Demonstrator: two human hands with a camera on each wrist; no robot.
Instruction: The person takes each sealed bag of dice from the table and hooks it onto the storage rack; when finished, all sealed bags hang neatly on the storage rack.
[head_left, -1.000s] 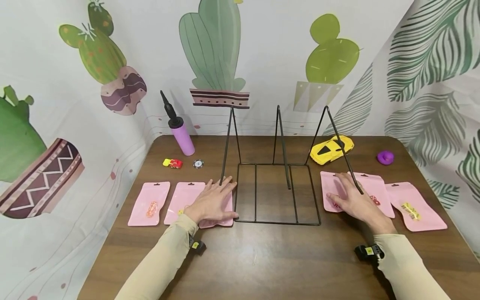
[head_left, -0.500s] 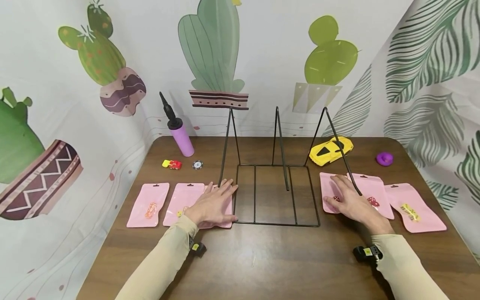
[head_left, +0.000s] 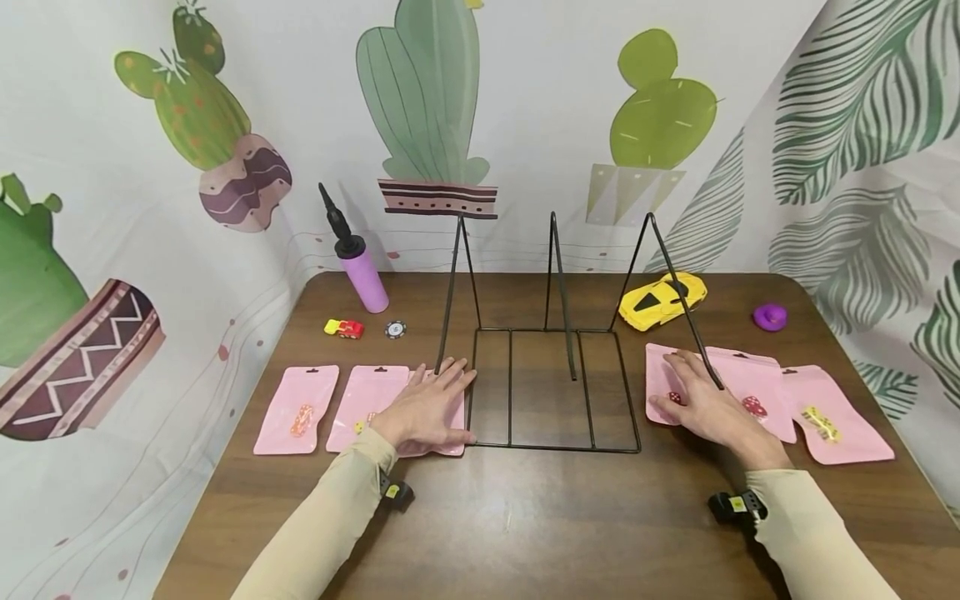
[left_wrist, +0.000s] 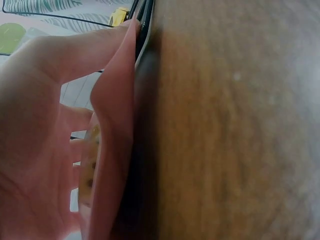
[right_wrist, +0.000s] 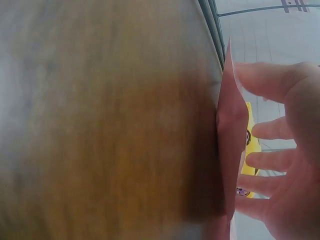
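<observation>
Pink pouches [head_left: 438, 417] [head_left: 663, 379] under flat left hand [head_left: 423, 408], right hand [head_left: 701, 404].

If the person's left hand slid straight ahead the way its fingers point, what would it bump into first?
Probably the black wire rack: the left hand lies flat on a pink pouch, fingertips nearly at the rack's left upright, though depth is hard to judge.

**Both hands flat, palms down**

The left hand [head_left: 425, 408] lies left of the table's middle, fingers straight and spread, pointing toward the far edge. The right hand [head_left: 701, 402] lies right of middle, fingers extended, forearms in beige sleeves.
</observation>
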